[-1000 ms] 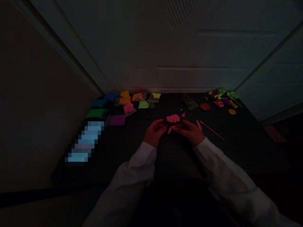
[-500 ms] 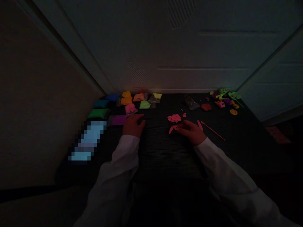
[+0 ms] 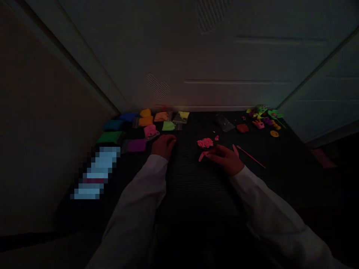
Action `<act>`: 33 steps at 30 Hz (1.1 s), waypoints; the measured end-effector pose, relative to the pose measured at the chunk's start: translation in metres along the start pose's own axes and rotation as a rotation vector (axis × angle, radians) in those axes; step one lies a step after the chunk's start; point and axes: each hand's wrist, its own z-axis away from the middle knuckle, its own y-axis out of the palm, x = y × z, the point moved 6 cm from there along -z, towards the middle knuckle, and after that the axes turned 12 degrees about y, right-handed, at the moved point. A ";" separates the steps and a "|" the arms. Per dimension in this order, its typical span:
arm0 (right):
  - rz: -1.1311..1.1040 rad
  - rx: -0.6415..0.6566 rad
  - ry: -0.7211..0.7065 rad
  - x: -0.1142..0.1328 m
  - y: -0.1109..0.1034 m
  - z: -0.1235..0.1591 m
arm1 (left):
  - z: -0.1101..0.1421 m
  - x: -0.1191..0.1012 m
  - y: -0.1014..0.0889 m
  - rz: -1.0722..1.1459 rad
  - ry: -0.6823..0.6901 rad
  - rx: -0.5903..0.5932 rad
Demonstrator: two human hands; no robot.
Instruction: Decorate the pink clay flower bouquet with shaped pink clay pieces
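My right hand point(image 3: 226, 160) is closed in a pinch on a bent pink strip point(image 3: 202, 155), just above the dark table; whether it is clay or plastic is too dim to tell. Right behind it lies a heap of small pink clay bits point(image 3: 205, 142), with a separate pink lump point(image 3: 216, 138) alongside. My left hand point(image 3: 163, 145) rests to the left with its fingers curled and thumb and forefinger together; anything inside is hidden. A purple clay packet point(image 3: 136, 145) lies close to its left.
A pink clay knife point(image 3: 235, 150) and a thin pink stick tool point(image 3: 251, 157) lie right of my right hand. Packets of coloured clay, such as a green one point(image 3: 111, 137), line the back left. Finished clay figures point(image 3: 262, 121) stand back right. A lit, blurred screen point(image 3: 98, 172) lies left.
My left hand has moved slightly right, away from the purple packet, and its fingers have drawn together. My right hand keeps its pinch on the strip. The view has shifted a little.
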 end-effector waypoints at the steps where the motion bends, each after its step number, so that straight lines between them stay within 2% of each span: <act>1: -0.003 0.001 0.002 0.000 0.000 0.000 | 0.001 0.002 -0.002 0.056 -0.032 -0.036; 7: 0.025 0.006 0.006 -0.001 0.000 0.000 | 0.003 -0.002 0.001 0.428 -0.178 -0.120; 11: 0.050 0.010 -0.012 -0.003 -0.002 -0.001 | 0.002 -0.004 0.001 0.623 -0.191 -0.175; 21: 0.094 -0.021 -0.001 -0.004 -0.005 -0.002 | 0.003 -0.002 0.006 0.521 -0.180 -0.107; 25: 0.076 -0.016 -0.002 -0.003 -0.004 -0.002 | 0.004 0.000 0.004 0.618 -0.259 -0.139; 28: 0.075 -0.020 0.003 -0.004 -0.004 -0.001 | 0.006 0.000 0.002 0.720 -0.321 -0.208; 30: 0.070 -0.020 -0.001 -0.004 -0.004 -0.002 | 0.006 -0.002 0.002 0.762 -0.319 -0.235; 33: 0.051 -0.004 0.000 -0.006 -0.004 -0.007 | 0.005 -0.005 0.004 0.792 -0.302 -0.212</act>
